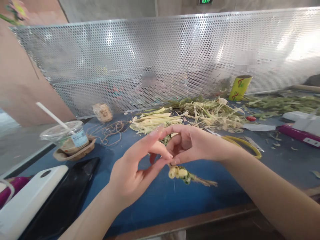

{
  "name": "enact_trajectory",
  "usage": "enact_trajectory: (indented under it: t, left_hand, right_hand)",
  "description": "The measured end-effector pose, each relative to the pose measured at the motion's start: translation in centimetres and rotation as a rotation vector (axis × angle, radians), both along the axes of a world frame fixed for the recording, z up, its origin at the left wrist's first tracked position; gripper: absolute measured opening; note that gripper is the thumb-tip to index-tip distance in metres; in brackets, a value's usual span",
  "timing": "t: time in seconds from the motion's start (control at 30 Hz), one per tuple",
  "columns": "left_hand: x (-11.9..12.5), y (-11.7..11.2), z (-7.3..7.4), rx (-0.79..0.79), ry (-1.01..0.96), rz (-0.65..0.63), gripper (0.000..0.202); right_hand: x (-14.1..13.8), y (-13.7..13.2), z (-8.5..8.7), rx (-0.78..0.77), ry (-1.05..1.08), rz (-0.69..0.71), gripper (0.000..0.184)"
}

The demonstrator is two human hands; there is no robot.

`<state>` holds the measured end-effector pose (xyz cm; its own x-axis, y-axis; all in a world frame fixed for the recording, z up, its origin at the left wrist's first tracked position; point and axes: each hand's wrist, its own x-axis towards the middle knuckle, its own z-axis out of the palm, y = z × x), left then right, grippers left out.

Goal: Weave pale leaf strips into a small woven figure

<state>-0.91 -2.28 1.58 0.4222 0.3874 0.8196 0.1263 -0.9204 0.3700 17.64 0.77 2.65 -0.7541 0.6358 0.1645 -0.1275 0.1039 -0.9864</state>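
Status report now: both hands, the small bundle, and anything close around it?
Left hand and right hand pinch together over small bundle. Bundle low above blue table. Nearby: yellow scissors, leaf strips, twine.

I pinch a small bundle of stems (183, 175), pale yellow cut ends leftward, frayed dry ends rightward, just above the table.

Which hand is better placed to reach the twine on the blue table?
Left hand, probably: the twine lies on its side, while the right hand pinches the small bundle.
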Motion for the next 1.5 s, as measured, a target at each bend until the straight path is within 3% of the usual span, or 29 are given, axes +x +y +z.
enact_trajectory:
  t: [0.17,0.27,0.37,0.47,0.63,0.73,0.83,1.0,1.23,1.5]
  left_hand:
    - [0.2,-0.1,0.2,-0.199,-0.096,0.140,0.071]
    - [0.3,-0.3,0.9,-0.384,-0.067,0.260,0.067]
    - [0.2,-0.3,1.2,-0.463,-0.037,0.320,0.065]
    - [0.0,-0.1,1.1,-0.447,0.074,0.406,0.059]
    - [0.1,0.3,0.6,-0.418,0.188,0.520,0.052]
    - [0.4,0.4,0.5,-0.475,0.120,0.510,0.050]
    - [0.6,0.5,0.6,-0.571,0.009,0.456,0.054]
    - [0.4,0.8,0.7,-0.687,-0.189,0.300,0.072]
    - [0.6,0.7,1.3,-0.759,-0.343,0.306,0.065]
    - [0.5,1.1,0.7,-0.791,-0.487,0.178,0.065]
  right_hand:
    - [-0.4,0.0,-0.2,0.012,0.005,-0.061,0.039]
    - [-0.7,0.0,-0.2,-0.009,-0.024,-0.137,0.032]
    - [-0.9,-0.2,-0.1,0.013,-0.104,-0.227,0.029]
    - [-1.3,-0.4,-0.3,0.134,-0.196,-0.311,0.026]
    - [-2.2,-0.7,-1.0,0.471,-0.352,-0.568,0.015]
    - [-2.6,-1.0,-1.4,0.613,-0.337,-0.660,0.017]
    - [-2.7,-1.0,-1.6,0.648,-0.308,-0.727,0.017]
    - [-2.2,-0.7,-1.6,0.591,-0.248,-0.738,0.016]
    - [-2.2,-0.7,-1.4,0.510,-0.095,-0.719,0.013]
    - [-2.2,-0.2,-1.6,0.444,0.084,-0.648,0.006]
